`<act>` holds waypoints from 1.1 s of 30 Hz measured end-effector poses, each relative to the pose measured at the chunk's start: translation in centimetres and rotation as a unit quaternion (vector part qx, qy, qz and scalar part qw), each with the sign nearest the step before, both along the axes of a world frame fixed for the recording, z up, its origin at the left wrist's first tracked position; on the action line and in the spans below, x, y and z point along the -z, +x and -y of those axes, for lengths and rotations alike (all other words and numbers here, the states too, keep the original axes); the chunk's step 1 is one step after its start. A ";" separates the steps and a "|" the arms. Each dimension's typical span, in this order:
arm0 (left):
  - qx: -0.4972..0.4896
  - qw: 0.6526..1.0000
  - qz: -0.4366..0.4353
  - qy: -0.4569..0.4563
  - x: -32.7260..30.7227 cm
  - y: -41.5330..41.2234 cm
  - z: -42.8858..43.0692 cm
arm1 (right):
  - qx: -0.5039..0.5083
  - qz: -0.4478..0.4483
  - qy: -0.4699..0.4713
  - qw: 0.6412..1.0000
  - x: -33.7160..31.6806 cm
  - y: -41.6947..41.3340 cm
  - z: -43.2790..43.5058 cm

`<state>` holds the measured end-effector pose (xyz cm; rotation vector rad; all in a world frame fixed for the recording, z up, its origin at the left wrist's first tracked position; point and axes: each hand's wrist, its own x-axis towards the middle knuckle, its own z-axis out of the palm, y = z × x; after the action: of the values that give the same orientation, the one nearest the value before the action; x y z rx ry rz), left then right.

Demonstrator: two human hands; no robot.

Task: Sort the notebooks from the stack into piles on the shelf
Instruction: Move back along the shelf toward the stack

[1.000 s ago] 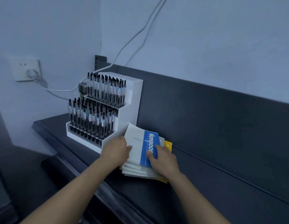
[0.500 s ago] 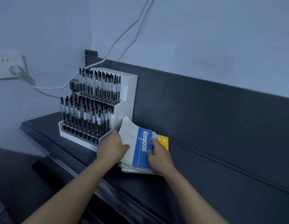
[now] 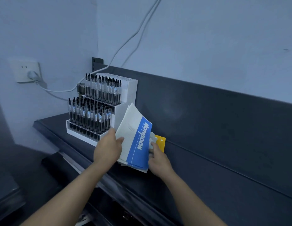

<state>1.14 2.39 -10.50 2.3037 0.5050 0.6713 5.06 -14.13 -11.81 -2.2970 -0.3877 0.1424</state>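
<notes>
A stack of notebooks (image 3: 133,137) sits on the dark shelf (image 3: 207,173), tilted up on its left side. The top one is white with a blue band that reads "Notebook". A yellow notebook (image 3: 160,141) sticks out at the bottom right of the stack. My left hand (image 3: 107,148) grips the stack's left edge, thumb on the top cover. My right hand (image 3: 158,159) holds the stack's right edge, its fingers tucked between the upper notebooks and the yellow one.
A white tiered rack (image 3: 99,108) full of black pens stands right behind the stack on the left. A wall socket (image 3: 26,71) with a plugged cable (image 3: 129,39) is at the left. The shelf runs on to the right along a dark back panel (image 3: 223,118).
The upper notebooks have risen and tilted more steeply on their left side. My right hand's fingers have slid from the blue cover to the stack's right edge.
</notes>
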 end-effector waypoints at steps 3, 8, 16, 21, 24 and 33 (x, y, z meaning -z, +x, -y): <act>0.021 0.998 0.043 -0.051 -0.5 -1.2 1.3 | 0.021 0.017 0.023 0.999 0.1 -0.6 0.7; 0.030 0.988 0.069 -0.134 -0.6 -3.4 4.2 | 0.056 0.031 0.100 0.993 -0.1 -2.5 3.3; 0.055 0.980 0.108 -0.159 -0.8 -7.3 9.6 | 0.090 0.079 0.140 0.983 0.2 -7.2 7.9; 0.094 0.977 0.115 -0.156 -1.1 -10.2 12.8 | 0.120 0.135 0.132 0.975 -0.2 -10.3 10.9; 0.122 0.976 0.113 -0.137 -0.8 -12.0 14.3 | 0.146 0.167 0.116 0.968 0.0 -12.4 12.4; 0.210 0.969 0.081 -0.106 1.2 -17.7 19.2 | 0.250 0.185 0.066 0.948 0.9 -21.5 18.2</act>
<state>-16.59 -16.85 -11.71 2.0399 0.0054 0.5577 -16.40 -32.36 -12.74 -2.2095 0.0120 -0.5579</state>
